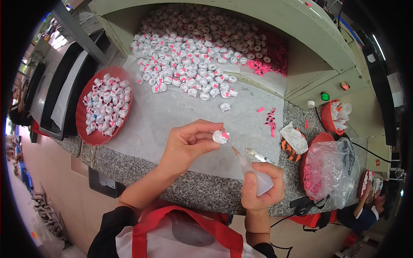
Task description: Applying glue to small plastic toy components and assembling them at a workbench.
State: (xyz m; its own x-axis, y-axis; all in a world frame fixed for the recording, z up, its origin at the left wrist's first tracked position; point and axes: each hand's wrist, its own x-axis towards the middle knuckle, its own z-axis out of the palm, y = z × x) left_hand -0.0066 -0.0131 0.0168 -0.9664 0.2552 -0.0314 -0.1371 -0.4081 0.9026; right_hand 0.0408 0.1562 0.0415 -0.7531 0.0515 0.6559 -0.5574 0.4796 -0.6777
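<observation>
Between the thumb and fingers of my left hand [187, 144] is a small white cat-head piece [220, 136] with a pink bow. My right hand [263, 185] is wrapped round a translucent squeeze bottle [258, 178] that ends in a thin needle tip. The needle reaches up to the right side of the white piece; whether they touch is too small to tell. Just beyond the bottle a silvery, narrow tool [255, 155] lies on the sheet. Small pink bow pieces [271, 121] are scattered to the right, and one white piece [225, 107] sits alone ahead of my hands.
A large pile of white pieces [189, 64] fills the cubby at the back. At left stands a red basin [78, 112] of finished-looking heads, beside black trays [64, 94]. On the right are a cloth-topped striped object [293, 144], a red basket [328, 118] and a plastic-covered red bowl [304, 174].
</observation>
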